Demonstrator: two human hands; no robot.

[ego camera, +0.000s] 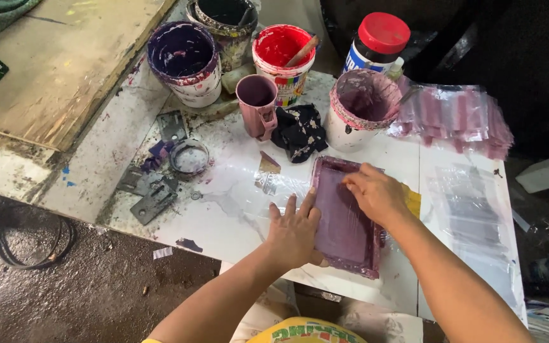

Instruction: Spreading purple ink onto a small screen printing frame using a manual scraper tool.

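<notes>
At the near middle of the white table (236, 222), a small purple-stained printing frame (344, 219), lying flat with its long sides running near to far. Left hand (295, 232) pressed flat and open against the frame's left edge, fingers spread and pointing far, grasping nothing. Right hand (376, 194) resting on the frame's far right part, fingers curled down onto the mesh; whether anything sits under those fingers, cannot tell. Clear plastic sheet (281, 184) lying just left of the frame, partly under the left hand. Yellow patch (412, 200) showing just right of the right hand. Beyond the frame, a black spattered rag (300, 130), touching a pink mug (257, 101) on its left. Further right, a white tub with purple-smeared rim (360, 108). At the far edge, a red paint tub (283, 60) with a stick standing in it, a dark purple tub (184, 60), and a red-lidded jar (376, 41). Stack of purple-printed plastic bags (455, 117) at far right. Grey metal hinges (154, 190) at near left, beside a roll of tape (190, 157).
</notes>
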